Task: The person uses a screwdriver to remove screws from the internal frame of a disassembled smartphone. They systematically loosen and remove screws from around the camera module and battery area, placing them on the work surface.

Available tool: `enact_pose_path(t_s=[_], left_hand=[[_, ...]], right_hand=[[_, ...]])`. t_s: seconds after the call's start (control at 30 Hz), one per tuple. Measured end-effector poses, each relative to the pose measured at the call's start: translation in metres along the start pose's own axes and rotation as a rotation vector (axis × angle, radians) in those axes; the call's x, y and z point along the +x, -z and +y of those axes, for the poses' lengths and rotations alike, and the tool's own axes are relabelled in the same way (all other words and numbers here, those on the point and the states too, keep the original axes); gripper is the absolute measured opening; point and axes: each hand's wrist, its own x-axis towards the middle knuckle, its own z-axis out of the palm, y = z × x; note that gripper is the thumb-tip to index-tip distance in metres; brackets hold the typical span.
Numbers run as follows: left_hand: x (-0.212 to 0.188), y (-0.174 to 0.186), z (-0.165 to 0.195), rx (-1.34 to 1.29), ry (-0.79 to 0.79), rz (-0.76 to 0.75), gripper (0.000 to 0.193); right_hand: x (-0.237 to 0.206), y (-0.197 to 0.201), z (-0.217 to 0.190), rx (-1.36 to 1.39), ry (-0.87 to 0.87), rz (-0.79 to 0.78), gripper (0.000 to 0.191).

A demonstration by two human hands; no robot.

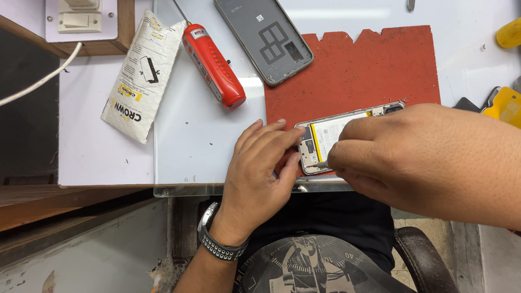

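An opened phone [331, 133] lies on a red mat [358, 70], its battery and inner board showing. My left hand [260, 168] rests at the phone's left end, fingers steadying its edge. My right hand [418, 157] covers the phone's right part and pinches a thin metal tool [322, 163] whose tip touches the lower left corner of the phone's inside. The rest of the tool is hidden in my fist.
The phone's grey back cover [266, 38] lies at the mat's upper left. A red powered screwdriver [213, 65] and a white packet [142, 73] lie to the left. Yellow tools [507, 103] sit at the right edge. The glass tabletop's front edge [184, 190] runs under my wrists.
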Motion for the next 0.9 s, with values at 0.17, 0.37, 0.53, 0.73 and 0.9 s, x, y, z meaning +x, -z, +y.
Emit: enact_pose_path(t_s=[0.17, 0.37, 0.53, 0.73, 0.9], left_hand=[[0.000, 0.006, 0.002, -0.004, -0.024, -0.025, 0.024], [0.003, 0.001, -0.003, 0.010, -0.004, -0.011, 0.008], [0.002, 0.001, -0.006, -0.005, 0.013, 0.004, 0.008], [0.003, 0.002, -0.002, 0.012, 0.009, 0.007, 0.013], [0.003, 0.001, -0.001, 0.013, 0.015, 0.015, 0.015]], right_hand=[[-0.001, 0.001, 0.002, -0.003, -0.019, 0.113, 0.025], [0.002, 0.000, 0.003, -0.009, -0.037, 0.118, 0.027], [0.005, 0.003, -0.002, -0.067, -0.095, -0.024, 0.025], [0.010, 0.005, -0.011, -0.091, -0.108, -0.135, 0.023], [0.012, 0.010, -0.019, -0.104, -0.153, -0.179, 0.025]])
